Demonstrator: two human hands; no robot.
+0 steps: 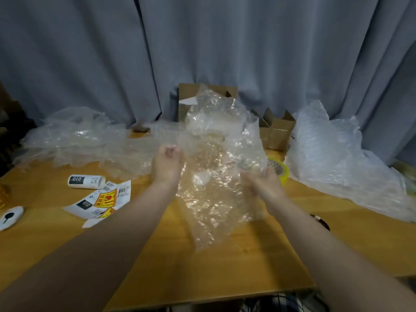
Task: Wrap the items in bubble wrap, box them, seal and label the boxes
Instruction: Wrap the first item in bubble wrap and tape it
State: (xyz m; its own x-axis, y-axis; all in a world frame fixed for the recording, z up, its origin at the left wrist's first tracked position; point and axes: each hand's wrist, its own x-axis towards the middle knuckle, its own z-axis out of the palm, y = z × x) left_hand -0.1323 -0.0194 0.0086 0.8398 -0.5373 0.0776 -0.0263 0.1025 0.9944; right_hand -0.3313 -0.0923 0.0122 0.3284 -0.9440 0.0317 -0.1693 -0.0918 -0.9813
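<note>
**Sheet of wrap held up over mid-desk, both hands on it**

Left hand (167, 163): raised above the middle of the desk (225, 271), fingers curled in, gripping the left edge of the bubble wrap sheet (213, 206).

Right hand (262, 181): blurred and partly behind the film. Fingers look curled onto the sheet's right edge, so it is holding too.

The sheet is crumpled and hangs between the two hands. Its top rises toward the far edge and its lower corner droops close to the desk top. Pale shapes show through it; cannot tell what they are.

Far edge, middle: tall carton (188, 95), upright, half hidden by the sheet. To its right stand small cartons (278, 131) with flaps up.

Far left corner: left heap of wrap (74, 131), spread wide along the far edge. Right edge: right heap of wrap (333, 154), piled high and spilling toward the near side.

A yellow tape roll (280, 170) sits just beyond the right hand, beside the right heap.

Left side: white tube (86, 181) marked 010 lies flat. Label sheets (101, 202) lie just nearer, overlapping, some yellow and red. A white oval piece (10, 217) sits at the left edge.

A grey curtain (202, 41) hangs behind the desk.
</note>
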